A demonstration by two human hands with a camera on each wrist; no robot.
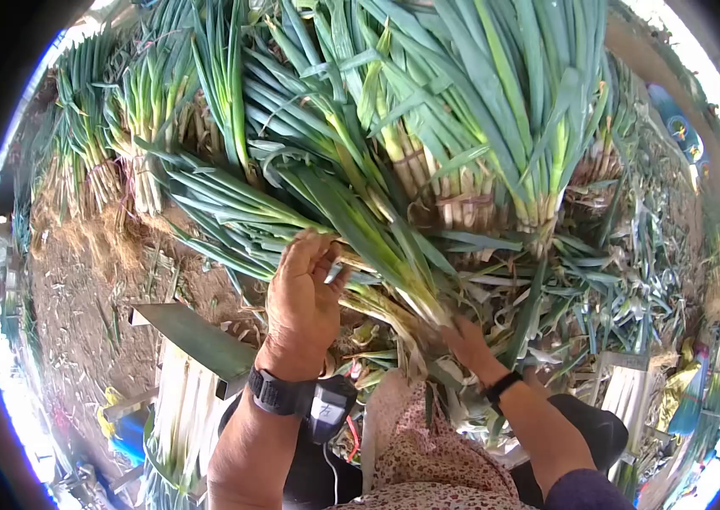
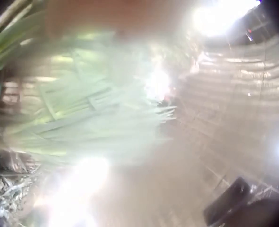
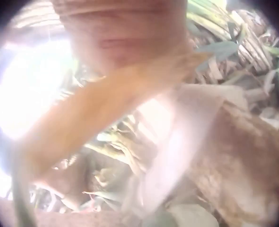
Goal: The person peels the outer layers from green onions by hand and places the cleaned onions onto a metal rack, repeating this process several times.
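Observation:
In the head view my right hand [image 1: 468, 344] grips a long green onion [image 1: 415, 289] near its pale lower end, its leaves slanting up and left. My left hand [image 1: 303, 289] is beside the leaves with fingers loosely bent, thumb apart from them and nothing visible between. More green onions [image 1: 237, 208] lie just beyond the left fingertips. Close up in the right wrist view, a yellowed strip of leaf [image 3: 97, 111] and a whitish stalk [image 3: 179, 146] hang below the right hand [image 3: 130, 35]. Blur hides the left fingers in the left wrist view.
Tied bundles of green onions [image 1: 466, 183] stand across the back, others with roots [image 1: 101, 178] at the left. Leaf scraps [image 1: 606, 289] litter the ground at right. A flat metal piece [image 1: 198, 340] juts out at left above trimmed white stalks [image 1: 181, 416].

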